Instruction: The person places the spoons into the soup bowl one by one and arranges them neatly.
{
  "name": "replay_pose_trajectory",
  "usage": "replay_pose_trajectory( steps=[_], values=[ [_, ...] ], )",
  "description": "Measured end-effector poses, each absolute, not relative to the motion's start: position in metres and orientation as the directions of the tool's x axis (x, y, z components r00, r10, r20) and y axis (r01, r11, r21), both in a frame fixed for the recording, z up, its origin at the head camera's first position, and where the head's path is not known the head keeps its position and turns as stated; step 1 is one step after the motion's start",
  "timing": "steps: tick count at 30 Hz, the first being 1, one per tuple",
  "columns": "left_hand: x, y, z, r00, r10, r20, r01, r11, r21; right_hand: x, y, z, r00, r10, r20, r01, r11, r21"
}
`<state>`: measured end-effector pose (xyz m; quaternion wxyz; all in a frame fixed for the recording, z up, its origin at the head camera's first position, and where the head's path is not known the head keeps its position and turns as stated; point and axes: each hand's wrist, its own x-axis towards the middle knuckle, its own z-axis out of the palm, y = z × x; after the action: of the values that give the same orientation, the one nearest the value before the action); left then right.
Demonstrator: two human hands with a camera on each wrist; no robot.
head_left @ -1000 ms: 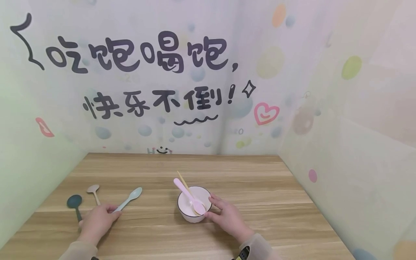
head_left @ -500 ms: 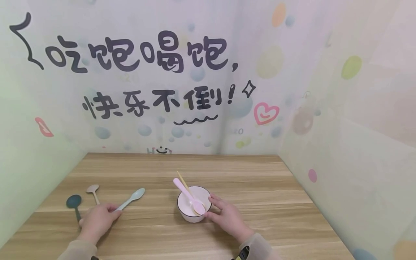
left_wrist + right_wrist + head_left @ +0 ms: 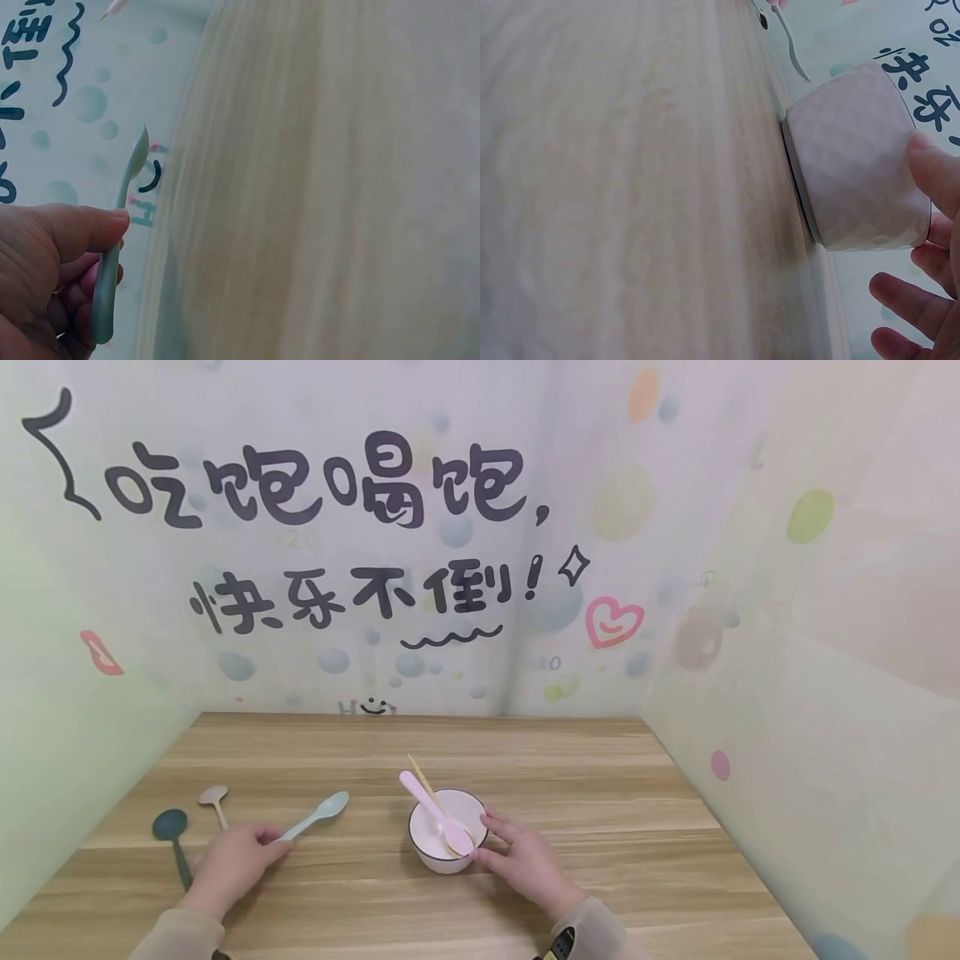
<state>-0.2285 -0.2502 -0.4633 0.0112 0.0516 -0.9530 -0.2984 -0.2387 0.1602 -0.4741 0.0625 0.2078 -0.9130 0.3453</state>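
On the rectangular wood-grain table (image 3: 600, 802), your two hands are well apart, each with something in its grip. Your left hand (image 3: 232, 864) pinches a long, pale blue-green spoon (image 3: 327, 807) of smooth material by its handle, thumb on one side and curled fingers on the other, as the left wrist view shows plainly. The spoon's oval head points away to the right, toward the bowl but well apart from it; in that wrist view it looks clear of the wood.

Your right hand (image 3: 528, 867) holds the right side of a round white bowl (image 3: 438, 865) with a thin dark rim and a faceted outer wall, thumb and fingers touching near its edge. In the right wrist view two of your fingers spread away from the wall. The bowl stands upright on the table. A glossy pink spoon (image 3: 422, 796) rests with its head inside and its handle slanting over the far left rim; just beside it a slender wood-coloured stick (image 3: 419, 769) leans the same way.

Just beyond your left hand lie a round-headed dark teal spoon (image 3: 171, 825) and a small pale beige-pink spoon (image 3: 213, 795); your hand hides the end of the pale one.
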Motion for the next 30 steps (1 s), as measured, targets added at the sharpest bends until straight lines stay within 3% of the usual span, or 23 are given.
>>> replay_pose_trajectory(
  steps=[30],
  values=[
    [-0.221,-0.230,-0.433,-0.998,0.013,0.060,0.044,0.826,0.562,-0.239,0.160,-0.474,-0.896,-0.339,0.285,-0.443,0.671,-0.595]
  ],
)
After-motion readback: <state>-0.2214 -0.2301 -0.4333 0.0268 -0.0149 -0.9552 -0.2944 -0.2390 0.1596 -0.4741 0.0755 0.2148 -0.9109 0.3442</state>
